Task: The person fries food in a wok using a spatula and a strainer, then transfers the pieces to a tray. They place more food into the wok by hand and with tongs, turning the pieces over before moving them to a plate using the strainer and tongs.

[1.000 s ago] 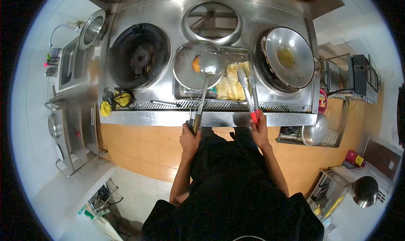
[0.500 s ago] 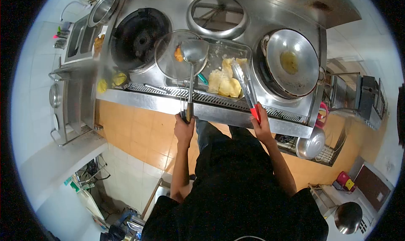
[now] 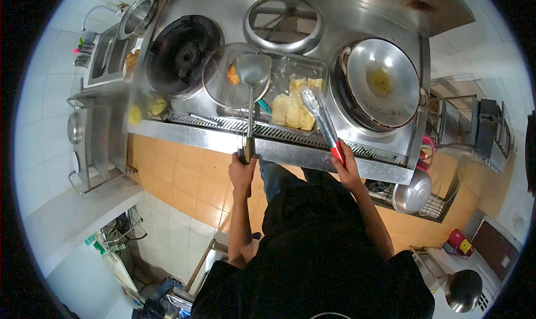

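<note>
My left hand [image 3: 242, 173] is closed round the handles of a long-handled ladle [image 3: 254, 69] and of the strainer [image 3: 219, 90], whose round bowl lies under the ladle's head. An orange piece of food [image 3: 233, 74] shows in the strainer. In my right hand [image 3: 347, 168] are metal tongs [image 3: 321, 116] with red grips, their tips close together beside pale yellow food pieces [image 3: 292, 111]. Those pieces lie in a clear rectangular tray [image 3: 312, 65] on the steel stove. Whether the tongs touch or pinch a piece I cannot tell.
A metal wok [image 3: 393, 98] with a little yellow oil sits on the right burner. At the left is a black burner [image 3: 186, 55], and a ring-shaped burner [image 3: 283, 24] is behind the tray. A sink [image 3: 103, 54] stands far left, a metal lid [image 3: 412, 192] low on the right.
The tongs have moved slightly left and their arms have closed together. The yellow pieces now lie flatter in the tray. My left hand still holds the ladle and strainer.
</note>
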`<state>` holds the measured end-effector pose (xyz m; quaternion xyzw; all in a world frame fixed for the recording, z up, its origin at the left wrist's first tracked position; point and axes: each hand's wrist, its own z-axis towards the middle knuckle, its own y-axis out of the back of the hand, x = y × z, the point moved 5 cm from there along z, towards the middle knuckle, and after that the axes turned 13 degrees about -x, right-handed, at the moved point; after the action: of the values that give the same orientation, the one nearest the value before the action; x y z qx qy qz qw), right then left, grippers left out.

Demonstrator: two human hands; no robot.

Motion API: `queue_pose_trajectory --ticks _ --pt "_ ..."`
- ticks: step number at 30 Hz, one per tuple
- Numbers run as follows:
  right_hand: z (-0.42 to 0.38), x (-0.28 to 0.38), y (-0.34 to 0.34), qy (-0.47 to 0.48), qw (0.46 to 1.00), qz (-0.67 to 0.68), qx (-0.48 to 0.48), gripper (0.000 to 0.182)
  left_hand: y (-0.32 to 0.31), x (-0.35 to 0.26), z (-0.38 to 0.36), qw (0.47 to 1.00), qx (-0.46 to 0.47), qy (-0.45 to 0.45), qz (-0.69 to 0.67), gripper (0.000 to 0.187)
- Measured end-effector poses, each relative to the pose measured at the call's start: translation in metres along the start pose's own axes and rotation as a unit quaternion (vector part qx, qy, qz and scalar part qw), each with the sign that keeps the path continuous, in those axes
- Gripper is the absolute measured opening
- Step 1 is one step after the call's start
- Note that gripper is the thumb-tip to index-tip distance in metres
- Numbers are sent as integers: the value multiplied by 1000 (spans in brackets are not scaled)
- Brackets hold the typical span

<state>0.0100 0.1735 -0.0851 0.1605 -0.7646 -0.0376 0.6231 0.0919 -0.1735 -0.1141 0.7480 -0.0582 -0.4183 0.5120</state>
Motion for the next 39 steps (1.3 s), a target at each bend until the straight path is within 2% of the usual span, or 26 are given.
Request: queue_pose_trajectory --ticks 1,3,4,5,6,7,9,11,13,15,17,18,20,23,26,27,29,30,32,33,35,36,37,39 --pt "0 -3 -2 36 999 -14 -26 56 0 2 4 1000 -1 -2 0 44" --pt "-3 -5 -1 74 996 -27 -52 55 -13 6 9 972 157 66 -162 30" --pt "-5 -14 2 -37 996 76 -39 51 -16 6 7 952 178 102 -228 25" --pt "-11 -23 0 -146 973 177 -24 48 -14 7 6 952 177 101 -228 25" --pt "-14 -7 2 -191 965 174 -41 47 -9 4 7 952 164 86 -244 24" --pt "-15 7 7 -187 966 175 -46 47 -3 -3 9 951 153 68 -260 22" --pt "-28 25 18 -261 952 151 -44 38 9 -9 11 947 161 73 -268 21" --pt "-27 65 20 -262 953 122 -86 41 19 -10 17 957 163 64 -231 22" --pt "-24 75 21 -278 958 -12 -71 44 28 -13 26 958 177 62 -215 23" --pt "-14 82 19 -237 967 -82 -44 55 34 -5 36 955 190 52 -224 26" --pt "-1 84 13 -199 972 -123 -38 57 38 6 49 958 198 46 -201 28" --pt "1 89 8 -196 971 -128 -40 57 38 10 54 963 200 41 -175 30" --pt "4 93 -1 -253 953 -164 -39 55 37 14 63 961 206 31 -183 32" --pt "7 108 -15 -233 949 -207 -49 53 29 30 70 958 215 2 -189 37" --pt "12 120 -17 -226 944 -233 -50 53 28 35 69 971 206 -42 -118 40" --pt "16 116 -13 -174 945 -272 -56 54 30 35 71 974 177 -62 -129 46" --pt "27 128 -9 -142 921 -354 -77 51 34 34 71 976 116 -94 -156 60" --pt "30 136 -11 -147 919 -358 -79 51 41 28 72 976 154 -67 -136 69" --pt "39 153 -17 -89 908 -403 -72 48 33 35 72 980 143 -71 -123 68" --pt "41 153 -18 -89 907 -406 -69 48 35 35 72 983 126 -76 -107 68" --pt "47 165 -28 64 898 -435 -26 48 35 34 70 985 138 -62 -77 67" --pt "48 170 -32 97 893 -439 -26 47 35 33 70 986 149 -53 -49 66" --pt "51 172 -35 102 892 -440 -22 47 35 33 69 987 145 -49 -51 66" --pt "56 167 -33 -76 890 -446 -61 47 36 29 66 987 128 -92 -28 64"
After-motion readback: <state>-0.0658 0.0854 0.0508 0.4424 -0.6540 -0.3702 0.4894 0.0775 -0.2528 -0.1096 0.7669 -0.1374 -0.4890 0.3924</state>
